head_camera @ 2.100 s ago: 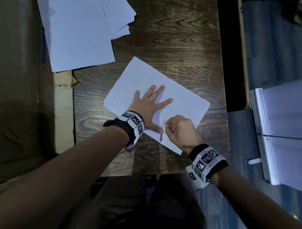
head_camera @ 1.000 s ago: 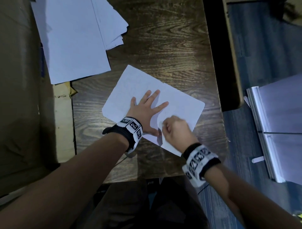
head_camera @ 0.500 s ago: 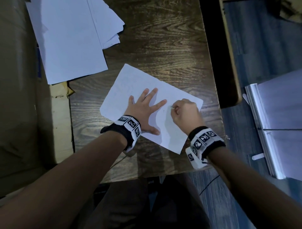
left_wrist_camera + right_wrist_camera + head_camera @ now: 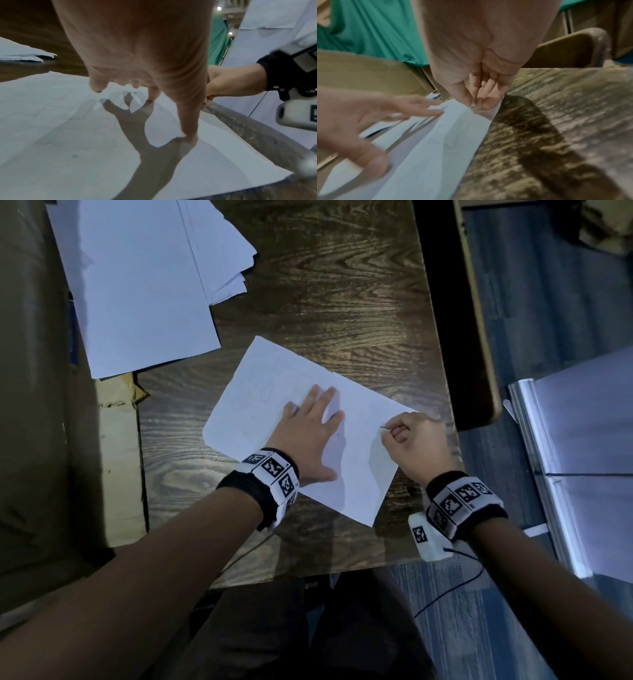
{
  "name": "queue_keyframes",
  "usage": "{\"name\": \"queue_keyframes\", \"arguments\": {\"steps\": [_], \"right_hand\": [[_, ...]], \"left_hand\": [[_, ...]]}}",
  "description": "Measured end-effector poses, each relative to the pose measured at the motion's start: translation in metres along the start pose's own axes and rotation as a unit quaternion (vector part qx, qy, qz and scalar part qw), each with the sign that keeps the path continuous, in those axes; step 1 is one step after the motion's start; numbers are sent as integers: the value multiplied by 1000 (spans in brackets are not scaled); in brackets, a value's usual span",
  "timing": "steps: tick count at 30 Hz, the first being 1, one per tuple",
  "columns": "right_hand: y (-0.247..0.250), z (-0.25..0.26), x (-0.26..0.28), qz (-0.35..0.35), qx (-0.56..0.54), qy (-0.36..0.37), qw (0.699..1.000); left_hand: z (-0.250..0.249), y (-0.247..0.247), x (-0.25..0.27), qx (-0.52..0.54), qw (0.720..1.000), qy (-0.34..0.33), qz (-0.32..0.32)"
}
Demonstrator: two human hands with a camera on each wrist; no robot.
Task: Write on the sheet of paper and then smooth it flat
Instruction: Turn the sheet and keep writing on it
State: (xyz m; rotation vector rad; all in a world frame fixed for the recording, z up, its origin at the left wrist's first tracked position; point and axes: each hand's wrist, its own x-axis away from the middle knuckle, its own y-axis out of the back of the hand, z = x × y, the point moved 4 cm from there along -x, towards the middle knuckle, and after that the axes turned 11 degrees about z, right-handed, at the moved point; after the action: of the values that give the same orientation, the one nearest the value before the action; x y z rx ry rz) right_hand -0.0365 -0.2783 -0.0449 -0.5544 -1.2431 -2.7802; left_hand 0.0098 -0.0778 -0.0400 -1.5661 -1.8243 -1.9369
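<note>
A white sheet of paper (image 4: 267, 392) lies slanted on the dark wooden table (image 4: 342, 302). My left hand (image 4: 308, 433) presses flat on its middle, fingers straight and close together, thumb out toward me. My right hand (image 4: 411, 440) is curled in a fist at the sheet's right corner. Its thumb and fingertips (image 4: 483, 104) pinch a thin pen (image 4: 383, 426); only the tip shows, and it points at the paper. In the left wrist view the sheet (image 4: 51, 121) bulges slightly under the left hand (image 4: 145, 54). The right wrist view shows the sheet (image 4: 436, 142) beside the table edge.
A loose stack of white sheets (image 4: 137, 285) lies at the table's far left corner, over a cardboard box (image 4: 116, 457). The table's right edge (image 4: 442, 371) runs close to my right hand. Right of it are a brown board (image 4: 479, 337) and a shiny clear folder (image 4: 582, 457).
My right hand has moved from the sheet's near edge up and right to its right corner. The left hand stays pressed on the paper, its fingers now drawn closer together.
</note>
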Motion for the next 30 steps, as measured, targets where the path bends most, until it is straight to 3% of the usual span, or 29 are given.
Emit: {"name": "queue_keyframes", "arguments": {"steps": [3, 7, 11, 13, 17, 22, 25, 27, 30], "right_hand": [[-6, 5, 2, 31, 18, 43, 998], [-16, 16, -8, 75, 47, 86, 992], [-15, 27, -29, 48, 47, 94, 993], [-24, 30, -17, 49, 56, 99, 992], [-33, 39, 15, 123, 69, 119, 983], [-20, 34, -29, 21, 47, 45, 998], [-40, 43, 17, 80, 53, 83, 992], [-34, 44, 13, 114, 68, 93, 987], [-22, 40, -25, 38, 68, 61, 995]], "left_hand": [[-12, 1, -12, 64, 997, -31, -20], [-8, -8, -25, 40, 999, -11, -4], [-4, -10, -29, 34, 999, -7, 4], [-4, -11, -30, 26, 1000, -2, 4], [-4, -9, -29, 28, 1000, 0, -2], [-3, -11, -30, 23, 1000, 4, 6], [-5, -9, -30, 12, 1000, 13, 4], [-4, -7, -30, 16, 1000, 9, -1], [-3, -12, -29, 27, 1000, 2, 4]]}}
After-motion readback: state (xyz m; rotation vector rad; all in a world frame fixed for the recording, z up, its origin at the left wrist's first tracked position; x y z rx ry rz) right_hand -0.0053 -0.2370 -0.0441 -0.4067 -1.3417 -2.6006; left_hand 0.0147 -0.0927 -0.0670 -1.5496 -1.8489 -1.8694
